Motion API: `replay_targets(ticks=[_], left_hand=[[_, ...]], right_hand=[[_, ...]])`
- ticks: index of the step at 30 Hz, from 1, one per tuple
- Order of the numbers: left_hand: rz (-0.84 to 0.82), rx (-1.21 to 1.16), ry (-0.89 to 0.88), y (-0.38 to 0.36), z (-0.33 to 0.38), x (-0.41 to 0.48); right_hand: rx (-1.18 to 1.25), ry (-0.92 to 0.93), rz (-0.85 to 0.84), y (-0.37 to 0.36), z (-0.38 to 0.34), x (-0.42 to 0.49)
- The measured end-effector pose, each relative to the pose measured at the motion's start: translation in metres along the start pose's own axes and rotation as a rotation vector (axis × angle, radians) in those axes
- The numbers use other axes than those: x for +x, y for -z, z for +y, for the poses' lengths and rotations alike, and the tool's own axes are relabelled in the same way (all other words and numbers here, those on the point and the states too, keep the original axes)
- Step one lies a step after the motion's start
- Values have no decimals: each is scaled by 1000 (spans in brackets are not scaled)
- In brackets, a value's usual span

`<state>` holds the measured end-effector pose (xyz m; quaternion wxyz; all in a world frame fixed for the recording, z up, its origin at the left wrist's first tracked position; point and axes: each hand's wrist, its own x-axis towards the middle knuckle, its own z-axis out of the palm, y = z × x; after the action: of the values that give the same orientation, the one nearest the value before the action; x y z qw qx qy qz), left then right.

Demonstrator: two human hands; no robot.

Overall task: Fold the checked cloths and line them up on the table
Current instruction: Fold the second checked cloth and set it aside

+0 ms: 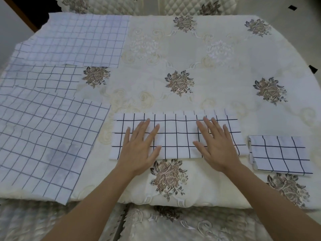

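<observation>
A white checked cloth (178, 136), folded into a long strip, lies near the table's front edge. My left hand (140, 148) rests flat on its left part, fingers spread. My right hand (217, 146) lies flat on its right part, fingers spread too. Neither hand grips anything. A smaller folded checked cloth (279, 153) sits just right of the strip. Three unfolded checked cloths lie on the left: one at the front left (43, 136), one behind it (43, 77), and one at the back left (78, 40); they overlap.
The table carries a cream embroidered tablecloth (208, 75) with brown flower motifs. Quilted chair backs (173, 6) stand behind the far edge, and a quilted seat (173, 223) shows below the front edge.
</observation>
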<state>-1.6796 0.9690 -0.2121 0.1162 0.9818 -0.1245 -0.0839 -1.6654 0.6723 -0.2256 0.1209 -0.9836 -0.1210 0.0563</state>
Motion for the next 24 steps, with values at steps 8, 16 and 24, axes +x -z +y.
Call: replay_targets(ticks=[8, 16, 24], left_hand=[[28, 132, 123, -29, -20, 7], [58, 104, 148, -29, -15, 13], [52, 135, 53, -25, 10, 47]], right_hand=[[-124, -115, 10, -19, 28, 3], [-102, -122, 19, -15, 27, 24], [-118, -92, 18, -15, 26, 45]])
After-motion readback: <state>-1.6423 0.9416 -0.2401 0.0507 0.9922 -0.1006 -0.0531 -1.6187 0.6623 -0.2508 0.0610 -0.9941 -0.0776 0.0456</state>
